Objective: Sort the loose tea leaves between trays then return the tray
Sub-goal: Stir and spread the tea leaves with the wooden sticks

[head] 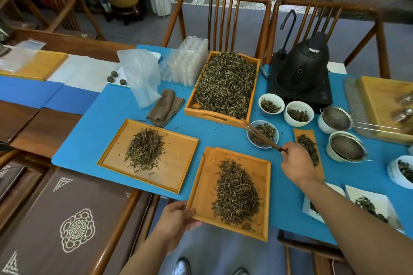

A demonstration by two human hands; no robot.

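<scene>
Left hand [176, 219] grips the lower-centre tray [205, 185] of tea leaves [237, 194]; right hand [295, 163] pinches wooden tongs [259, 134].

left hand [176, 219] gripping with curled fingers, right hand [296, 163] extended forward, pinching

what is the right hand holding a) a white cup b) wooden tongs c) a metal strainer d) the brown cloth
b: the right hand pinches the near end of the wooden tongs, whose tips reach out over a small bowl of leaves, while the left hand grips the near tray.
</scene>
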